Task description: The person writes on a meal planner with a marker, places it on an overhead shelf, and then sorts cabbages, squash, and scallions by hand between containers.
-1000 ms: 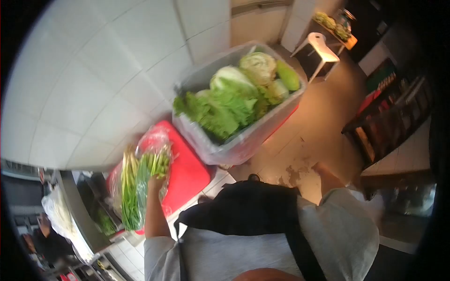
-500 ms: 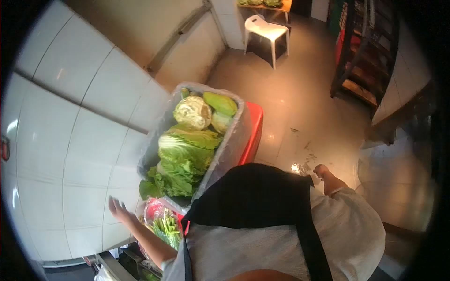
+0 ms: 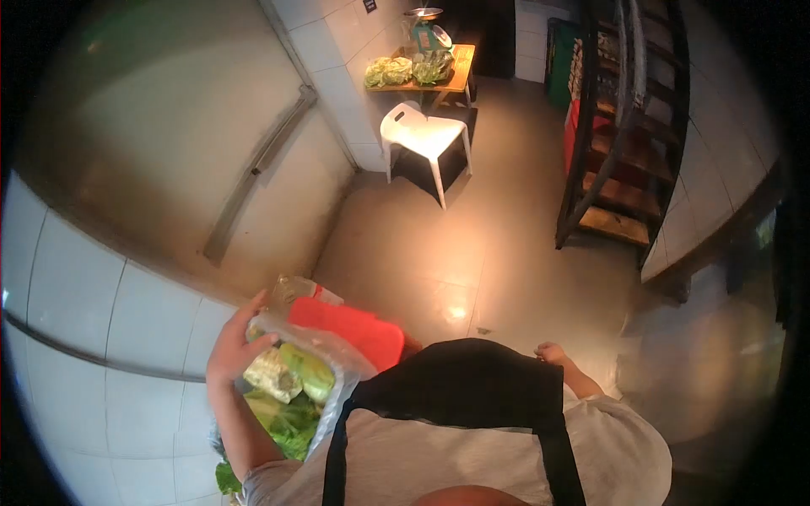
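Observation:
My left hand [image 3: 238, 344] is raised at the far edge of the plastic-lined bin [image 3: 342, 371], its fingers apart and nothing held in it. Inside the bin lie a pale cabbage [image 3: 274, 377], a green oblong vegetable [image 3: 307, 371] and leafy greens [image 3: 283, 422]. My forearm hides part of the bin's left side. Out to the right of the black apron, my right hand [image 3: 552, 352] hangs over the floor with its fingers curled; whether it holds anything is too small to tell.
Beyond the bin is a red container [image 3: 350, 331]. A white stool [image 3: 424, 135] stands before a wooden table [image 3: 461, 67] bearing bagged greens [image 3: 390, 72] and a scale [image 3: 430, 35]. Dark metal stairs [image 3: 620, 198] rise at the right; a tiled wall [image 3: 67, 295] runs along the left.
My left hand has left the green stalks on the red surface and moved forward to the bin's far end. The view has turned, bringing the stool and table closer to the middle.

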Demonstrator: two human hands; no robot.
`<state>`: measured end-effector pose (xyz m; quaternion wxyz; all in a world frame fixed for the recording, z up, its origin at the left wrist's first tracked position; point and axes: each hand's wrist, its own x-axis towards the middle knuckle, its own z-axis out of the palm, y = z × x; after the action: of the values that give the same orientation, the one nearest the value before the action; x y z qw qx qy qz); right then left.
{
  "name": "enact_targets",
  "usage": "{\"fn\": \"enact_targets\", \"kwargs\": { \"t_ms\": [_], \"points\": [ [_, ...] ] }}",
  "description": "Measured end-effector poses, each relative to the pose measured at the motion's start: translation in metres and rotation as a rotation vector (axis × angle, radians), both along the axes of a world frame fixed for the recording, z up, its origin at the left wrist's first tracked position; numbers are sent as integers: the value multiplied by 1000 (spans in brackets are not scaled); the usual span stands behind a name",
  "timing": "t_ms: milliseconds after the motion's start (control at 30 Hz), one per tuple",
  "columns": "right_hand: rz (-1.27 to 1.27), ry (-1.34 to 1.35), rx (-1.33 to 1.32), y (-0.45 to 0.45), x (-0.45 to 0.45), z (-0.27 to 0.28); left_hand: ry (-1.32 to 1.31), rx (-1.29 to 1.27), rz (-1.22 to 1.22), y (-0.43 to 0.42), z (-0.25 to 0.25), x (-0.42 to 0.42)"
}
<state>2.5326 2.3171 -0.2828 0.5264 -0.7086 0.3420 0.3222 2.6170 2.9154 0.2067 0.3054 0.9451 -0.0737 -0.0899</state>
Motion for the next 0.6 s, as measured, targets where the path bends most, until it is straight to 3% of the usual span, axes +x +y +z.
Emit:
{"fn": "enact_targets", "kwargs": {
  "t_ms": [100,233,400,467,533,567,600],
  "points": [
    [-11,89,-147,-65,66,33,45,-168,-173,-40,-18,79],
    [-65,121,-273,-136,161,36,238,-40,25,-67,-40,150],
    [-83,221,-239,-139,278,24,302,-65,103,-80,-84,256],
    [214,110,-196,-138,319,-1,338,-133,123,-91,-92,314],
    [550,-264,-209,-150,359,-40,266,-107,69,-97,-109,384],
    [722,-589,-244,-165,372,-69,222,-93,33,-103,-119,425],
    [700,-570,-227,-163,394,-58,189,-103,-6,-115,-125,470]
  ]
}}
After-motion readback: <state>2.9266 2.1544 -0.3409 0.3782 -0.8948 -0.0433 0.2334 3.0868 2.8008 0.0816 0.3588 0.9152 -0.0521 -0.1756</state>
